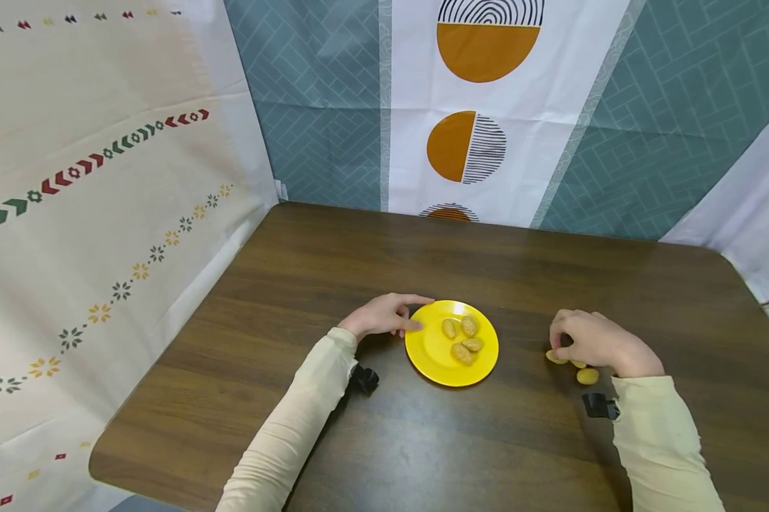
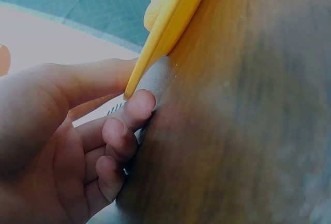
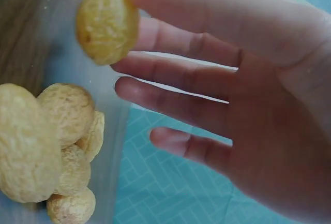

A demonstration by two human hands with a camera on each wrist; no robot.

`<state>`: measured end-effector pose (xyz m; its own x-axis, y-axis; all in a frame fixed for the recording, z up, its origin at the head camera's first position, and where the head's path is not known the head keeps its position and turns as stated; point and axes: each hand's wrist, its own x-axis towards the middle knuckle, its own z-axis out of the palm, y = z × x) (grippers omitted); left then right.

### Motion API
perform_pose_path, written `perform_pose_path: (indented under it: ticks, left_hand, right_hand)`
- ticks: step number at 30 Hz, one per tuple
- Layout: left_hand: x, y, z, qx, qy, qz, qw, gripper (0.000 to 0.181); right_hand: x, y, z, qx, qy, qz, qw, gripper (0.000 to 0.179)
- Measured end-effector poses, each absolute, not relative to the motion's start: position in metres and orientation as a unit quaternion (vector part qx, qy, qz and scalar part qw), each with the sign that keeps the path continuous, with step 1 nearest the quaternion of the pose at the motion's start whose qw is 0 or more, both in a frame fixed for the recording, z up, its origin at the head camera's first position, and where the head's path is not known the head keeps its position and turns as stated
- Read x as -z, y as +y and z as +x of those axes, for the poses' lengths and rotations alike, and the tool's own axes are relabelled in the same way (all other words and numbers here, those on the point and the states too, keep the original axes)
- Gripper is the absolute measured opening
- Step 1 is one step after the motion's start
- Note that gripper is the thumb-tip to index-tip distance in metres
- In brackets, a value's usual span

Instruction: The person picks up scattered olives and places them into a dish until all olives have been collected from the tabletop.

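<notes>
A round yellow plate (image 1: 431,359) lies on the table with several small wrinkled potatoes (image 1: 461,353) on it. My left hand (image 1: 384,316) holds its left rim, thumb over the top edge; the left wrist view shows the other fingers (image 2: 139,104) bent near the underside. Off to the right, my right hand (image 1: 595,339) reaches down over more potatoes (image 1: 587,376). Between thumb and fingertips it pinches one small potato (image 3: 107,22), while its other fingers stretch out loosely. Several loose potatoes (image 3: 66,113) sit close by in the right wrist view, partly hidden by the hand in the head view.
The brown wooden table (image 1: 372,249) extends around both hands, its back edge against a patterned teal and white cloth (image 1: 320,128). A white embroidered cloth (image 1: 116,235) hangs along the left side. Dark wrist cameras (image 1: 364,380) sit below both hands.
</notes>
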<state>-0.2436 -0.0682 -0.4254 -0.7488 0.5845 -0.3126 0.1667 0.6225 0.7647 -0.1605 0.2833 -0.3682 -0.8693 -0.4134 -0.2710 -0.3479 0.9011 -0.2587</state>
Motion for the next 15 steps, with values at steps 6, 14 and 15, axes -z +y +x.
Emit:
perform_pose_path:
  ticks: [6,14,15]
  left_hand:
    - [0.426,-0.067,-0.244,-0.371,0.859,0.217,0.277,0.055]
    - [0.426,-0.067,-0.244,-0.375,0.858,0.217,0.276,0.055]
    - [0.427,-0.067,-0.244,-0.375,0.858,0.217,0.276,0.055]
  right_hand:
    - [0.361,0.280,-0.160,0.118,0.965,-0.181,0.147,0.015]
    - [0.357,0.277,-0.161,0.104,0.971,-0.176,0.124,0.014]
    - [0.357,0.278,-0.161,0.103,0.972,-0.175,0.120,0.014]
